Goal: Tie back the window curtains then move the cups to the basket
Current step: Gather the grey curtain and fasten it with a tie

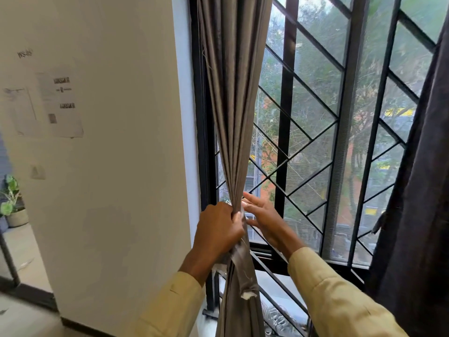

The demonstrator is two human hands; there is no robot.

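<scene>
A grey-brown curtain point(232, 93) hangs at the left side of the window, gathered into a tight bunch at waist height. My left hand point(218, 229) grips the gathered bunch together with a strip of the same grey fabric, the tie-back point(243, 271), whose loose frayed end hangs down below my fist. My right hand point(262, 215) is just right of the bunch with fingers straight and spread, fingertips near the fabric. A second, darker curtain point(420, 190) hangs ungathered at the right edge. No cups or basket are in view.
The window point(340, 142) has a black frame and a diagonal metal grille with mesh. A white wall point(116, 166) with taped papers point(60, 105) stands to the left. A potted plant point(12, 203) sits far left beyond a doorway.
</scene>
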